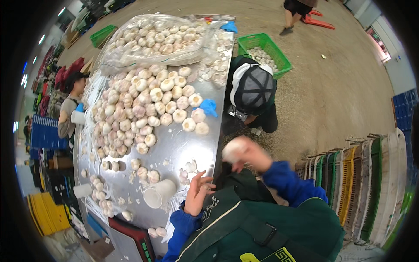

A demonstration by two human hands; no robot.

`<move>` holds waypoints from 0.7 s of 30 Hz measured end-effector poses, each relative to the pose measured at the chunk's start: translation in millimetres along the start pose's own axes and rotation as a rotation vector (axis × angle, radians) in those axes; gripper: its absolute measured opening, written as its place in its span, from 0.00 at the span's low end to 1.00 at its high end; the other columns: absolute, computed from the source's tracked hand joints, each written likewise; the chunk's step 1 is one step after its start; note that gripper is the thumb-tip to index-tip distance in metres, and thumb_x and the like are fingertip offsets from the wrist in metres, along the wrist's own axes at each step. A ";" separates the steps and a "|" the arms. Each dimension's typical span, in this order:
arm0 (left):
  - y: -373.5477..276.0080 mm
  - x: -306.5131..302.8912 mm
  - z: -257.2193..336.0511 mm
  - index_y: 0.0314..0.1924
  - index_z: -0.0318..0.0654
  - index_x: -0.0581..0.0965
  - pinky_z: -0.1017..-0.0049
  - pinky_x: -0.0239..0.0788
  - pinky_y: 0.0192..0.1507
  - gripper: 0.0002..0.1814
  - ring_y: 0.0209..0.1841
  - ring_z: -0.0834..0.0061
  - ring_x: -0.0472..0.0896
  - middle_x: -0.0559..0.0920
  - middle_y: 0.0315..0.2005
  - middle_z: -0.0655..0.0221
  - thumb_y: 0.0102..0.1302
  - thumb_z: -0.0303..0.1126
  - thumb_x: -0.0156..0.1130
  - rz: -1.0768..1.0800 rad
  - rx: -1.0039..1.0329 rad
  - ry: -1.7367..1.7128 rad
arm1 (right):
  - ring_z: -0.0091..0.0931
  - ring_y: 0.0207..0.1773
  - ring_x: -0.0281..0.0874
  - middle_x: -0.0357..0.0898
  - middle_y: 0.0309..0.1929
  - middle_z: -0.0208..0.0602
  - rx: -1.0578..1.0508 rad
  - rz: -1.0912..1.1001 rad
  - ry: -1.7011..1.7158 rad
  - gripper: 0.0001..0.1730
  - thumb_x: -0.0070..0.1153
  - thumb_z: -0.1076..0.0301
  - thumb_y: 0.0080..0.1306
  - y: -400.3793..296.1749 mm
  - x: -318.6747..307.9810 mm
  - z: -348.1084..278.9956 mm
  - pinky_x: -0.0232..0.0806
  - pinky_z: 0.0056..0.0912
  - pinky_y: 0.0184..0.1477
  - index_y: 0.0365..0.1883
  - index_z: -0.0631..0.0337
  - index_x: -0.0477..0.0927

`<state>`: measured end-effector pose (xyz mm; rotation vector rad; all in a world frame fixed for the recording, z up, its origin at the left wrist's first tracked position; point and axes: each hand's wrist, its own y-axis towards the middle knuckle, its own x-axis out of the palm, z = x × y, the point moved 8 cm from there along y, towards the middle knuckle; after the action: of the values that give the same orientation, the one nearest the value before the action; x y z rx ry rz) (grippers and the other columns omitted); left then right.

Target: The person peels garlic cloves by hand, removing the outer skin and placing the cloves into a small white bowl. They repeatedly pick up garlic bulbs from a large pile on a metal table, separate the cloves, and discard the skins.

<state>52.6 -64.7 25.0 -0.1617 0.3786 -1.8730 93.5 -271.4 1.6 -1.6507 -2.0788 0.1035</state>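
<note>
My left hand [198,193] is raised at the steel table's [176,140] near edge, fingers spread, beside a few garlic bulbs and peelings [189,171]. Beyond the table's right edge my right hand [252,154] is blurred, its fingers closed round a whitish object [234,151] that looks like a garlic bulb. A large heap of garlic bulbs [137,108] covers the middle of the table, with a clear plastic bag of bulbs [157,39] behind it. Left of my left hand stands a white plastic cup [159,194].
A person in a cap [253,86] crouches at the table's right side, near a green crate of garlic [281,55]. Another person [70,108] stands across the table. Stacked plastic crates [356,183] are at the right. A digital scale [132,239] sits at the table's near end.
</note>
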 end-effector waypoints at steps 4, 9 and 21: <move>-0.7 10.4 53.5 0.50 0.36 0.75 0.60 0.64 0.54 0.22 0.52 0.49 0.71 0.74 0.51 0.54 0.53 0.25 0.65 0.180 0.515 0.979 | 0.26 0.23 0.78 0.80 0.25 0.38 -0.470 0.543 -0.251 0.26 0.43 0.47 0.71 7.7 -191.1 -109.0 0.69 0.25 0.26 0.46 0.65 0.73; 2.3 21.5 120.0 0.53 0.44 0.77 0.60 0.66 0.54 0.27 0.53 0.57 0.71 0.73 0.55 0.58 0.49 0.21 0.57 0.300 0.808 1.327 | 0.34 0.62 0.67 0.65 0.62 0.57 -0.337 0.799 -0.738 0.54 0.61 0.41 0.58 124.5 -419.5 -149.5 0.61 0.35 0.61 0.69 0.69 0.54; -21.0 -1.3 141.8 0.58 0.48 0.74 0.64 0.66 0.45 0.31 0.44 0.64 0.72 0.73 0.41 0.63 0.51 0.24 0.59 0.401 0.859 1.485 | 0.31 0.41 0.72 0.72 0.40 0.39 -0.846 -0.067 -0.682 0.22 0.63 0.80 0.50 -17.1 86.0 -119.3 0.66 0.28 0.42 0.46 0.60 0.80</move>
<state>76.2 -82.8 165.2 1.7996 0.4697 -1.2838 113.6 -223.3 140.1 -2.2312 -2.9511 -0.3307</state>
